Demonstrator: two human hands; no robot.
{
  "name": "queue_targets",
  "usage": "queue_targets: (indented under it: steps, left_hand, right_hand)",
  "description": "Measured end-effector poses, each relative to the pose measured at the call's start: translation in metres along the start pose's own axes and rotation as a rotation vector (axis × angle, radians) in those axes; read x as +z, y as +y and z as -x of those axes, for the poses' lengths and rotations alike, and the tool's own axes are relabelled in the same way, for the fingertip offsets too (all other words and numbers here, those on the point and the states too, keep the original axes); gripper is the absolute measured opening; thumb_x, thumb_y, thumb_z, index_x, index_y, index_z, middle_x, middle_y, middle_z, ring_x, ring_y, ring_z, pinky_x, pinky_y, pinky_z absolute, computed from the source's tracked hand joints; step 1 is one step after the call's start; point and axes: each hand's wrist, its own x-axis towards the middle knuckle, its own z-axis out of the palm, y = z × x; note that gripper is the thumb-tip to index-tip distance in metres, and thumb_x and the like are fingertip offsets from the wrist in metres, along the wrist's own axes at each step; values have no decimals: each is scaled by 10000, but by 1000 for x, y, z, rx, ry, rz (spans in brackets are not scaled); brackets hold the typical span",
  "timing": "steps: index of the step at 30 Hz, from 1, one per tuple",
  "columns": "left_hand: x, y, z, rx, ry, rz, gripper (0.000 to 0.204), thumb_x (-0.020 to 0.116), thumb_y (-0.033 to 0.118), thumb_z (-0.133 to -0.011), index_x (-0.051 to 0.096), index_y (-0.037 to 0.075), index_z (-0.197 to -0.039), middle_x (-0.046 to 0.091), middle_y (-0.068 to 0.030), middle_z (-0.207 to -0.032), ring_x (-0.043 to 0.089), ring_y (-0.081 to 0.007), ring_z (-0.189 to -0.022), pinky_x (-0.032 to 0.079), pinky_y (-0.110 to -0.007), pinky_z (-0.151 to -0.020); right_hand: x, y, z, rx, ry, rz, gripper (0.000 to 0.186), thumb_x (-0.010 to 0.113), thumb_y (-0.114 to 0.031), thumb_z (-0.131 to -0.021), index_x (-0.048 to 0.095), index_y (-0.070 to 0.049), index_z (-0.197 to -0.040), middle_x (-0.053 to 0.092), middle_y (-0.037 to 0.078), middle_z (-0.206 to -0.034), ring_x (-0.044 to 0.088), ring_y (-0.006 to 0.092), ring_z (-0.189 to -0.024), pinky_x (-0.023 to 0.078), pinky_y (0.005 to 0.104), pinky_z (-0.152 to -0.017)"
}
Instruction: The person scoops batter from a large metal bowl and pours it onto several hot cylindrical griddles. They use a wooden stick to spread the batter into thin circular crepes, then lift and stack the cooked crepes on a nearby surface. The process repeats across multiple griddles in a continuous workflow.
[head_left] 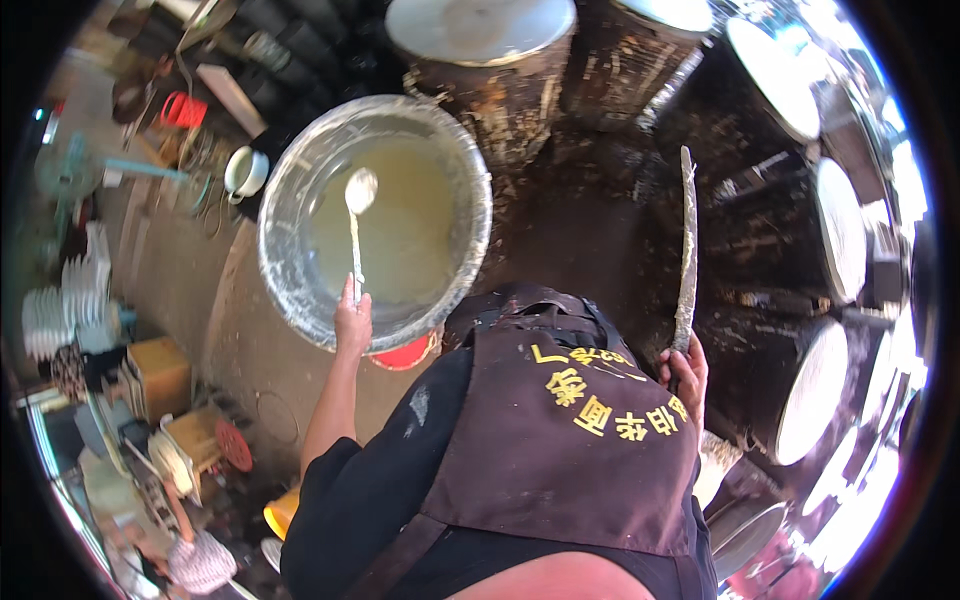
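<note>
My left hand (352, 322) is closed around the end of a long-handled ladle (356, 245). The ladle's round bowl is held over a wide grey tub (276, 245) with a whitish-crusted rim. Cloudy, pale yellow-green liquid (415, 215) lies in the tub. Whether the bowl touches the liquid I cannot tell. On the other side, my right hand (686, 368) grips the lower end of a long, slightly curved stick (688, 245), pale and coated in places. The stick points forward, away from me. My brown apron (540, 480) covers the lower middle of the view.
Large dark vats (490, 105) with pale round tops stand ahead and along the right. Beneath the tub shows a red round thing (405, 354). A white enamel pot (246, 172), a red basket (183, 109) and a green fan (75, 170) are at the left. Another person (205, 562) is at lower left.
</note>
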Motion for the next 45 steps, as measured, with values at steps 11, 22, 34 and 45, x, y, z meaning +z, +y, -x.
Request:
queue_targets:
  steps: [11, 22, 34, 45]
  left_hand:
    - [0, -16, 74, 401, -326, -148, 556, 576, 143, -882, 398, 207, -1405, 641, -265, -902, 642, -403, -834, 487, -456, -690]
    - [-56, -6, 64, 105, -635, -225, 601, 531, 74, -881, 346, 205, -1437, 619, -282, -1046, 636, -389, -969, 516, -455, -775]
    - [-41, 10, 3, -454, -894, 68, 533, 477, 130, -933, 308, 204, -1433, 555, -59, -681, 524, -181, -470, 427, -321, -351]
    - [22, 31, 202, -787, -512, 1535, 220, 460, 270, -991, 451, 150, -1176, 307, 65, -531, 270, 4, -346, 208, -137, -280]
  right_hand:
    - [98, -20, -71, 128, -211, 476, 508, 486, -17, -891, 392, -16, -1390, 578, 40, -744, 475, 58, -505, 384, 195, -417]
    - [125, -8, -81, 213, -107, 468, 478, 497, -80, -923, 392, -18, -1385, 562, 37, -708, 475, 64, -492, 386, 202, -397]
    - [92, 0, -67, 249, -134, 355, 470, 516, -102, -933, 401, -36, -1384, 567, 31, -716, 482, 65, -500, 391, 206, -414]
    - [1, -12, -106, 295, -371, 427, 451, 478, -84, -938, 409, -34, -1381, 567, 35, -673, 475, 67, -481, 395, 214, -417]
